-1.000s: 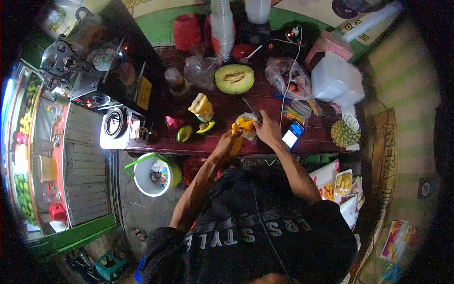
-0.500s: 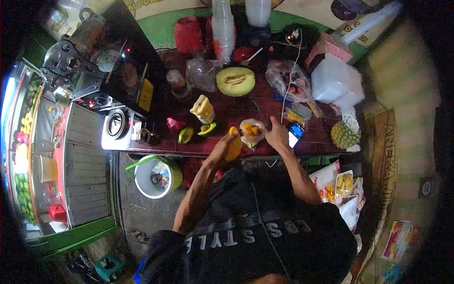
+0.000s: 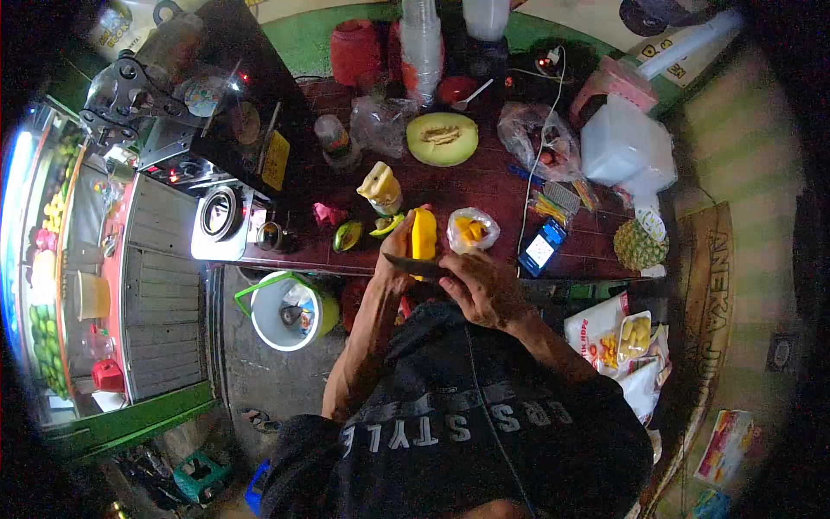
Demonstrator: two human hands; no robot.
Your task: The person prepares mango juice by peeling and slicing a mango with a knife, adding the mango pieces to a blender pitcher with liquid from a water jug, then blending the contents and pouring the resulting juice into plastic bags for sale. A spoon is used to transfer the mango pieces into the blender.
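My left hand [image 3: 395, 259] is wrapped round a peeled yellow mango [image 3: 424, 233] at the table's front edge. In my right hand [image 3: 484, 290] is a knife [image 3: 415, 265], its dark blade lying across the lower part of the mango and pointing left. Just behind my right hand sits a clear plastic bag [image 3: 483, 219] with orange-yellow fruit pieces [image 3: 469, 230] in it. Left of the mango are a green peel [image 3: 386, 226], another green piece [image 3: 347, 235] and a bag holding pale yellow fruit [image 3: 380, 188].
Half a melon [image 3: 442, 139] lies farther back on the dark red table [image 3: 450, 186]. A phone [image 3: 542, 248] and a pineapple [image 3: 641, 245] are at the right. A white bucket [image 3: 284, 316] stands on the floor at the left, and a metal cup sealer [image 3: 220, 216] at the table's left end.
My right hand has moved down and left from beside the bag, bringing the knife blade across the mango. My left hand has turned the mango more upright. The view has shifted slightly.
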